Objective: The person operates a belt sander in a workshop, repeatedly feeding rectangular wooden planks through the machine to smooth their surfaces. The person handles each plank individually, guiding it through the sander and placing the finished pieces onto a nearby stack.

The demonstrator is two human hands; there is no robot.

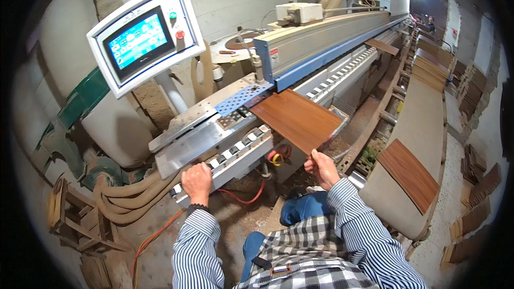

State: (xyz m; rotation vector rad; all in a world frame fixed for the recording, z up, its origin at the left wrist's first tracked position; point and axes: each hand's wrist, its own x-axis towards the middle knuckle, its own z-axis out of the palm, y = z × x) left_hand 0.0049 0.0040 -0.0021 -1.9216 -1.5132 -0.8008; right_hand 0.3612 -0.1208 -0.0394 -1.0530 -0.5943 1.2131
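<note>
A brown wood-grain panel (300, 120) lies with its far end at the machine's blue-edged beam and its near corner sticking out toward me. My right hand (322, 170) pinches that near corner between thumb and fingers. To the left, my left hand (197, 183) is closed over the near end of a roller rail (235, 156) with black and white rollers. The hand's underside is hidden. Between the rail and the panel's far end are a metal infeed table (199, 149) and a blue perforated guard plate (235, 100).
At the upper left stands a control panel (144, 37) with a lit screen. A conveyor belt (391, 182) on my right carries another brown panel (409, 174). Thick hoses (126, 198) and a wooden stool (75, 217) are at lower left. Panel stacks (482, 184) line the right wall.
</note>
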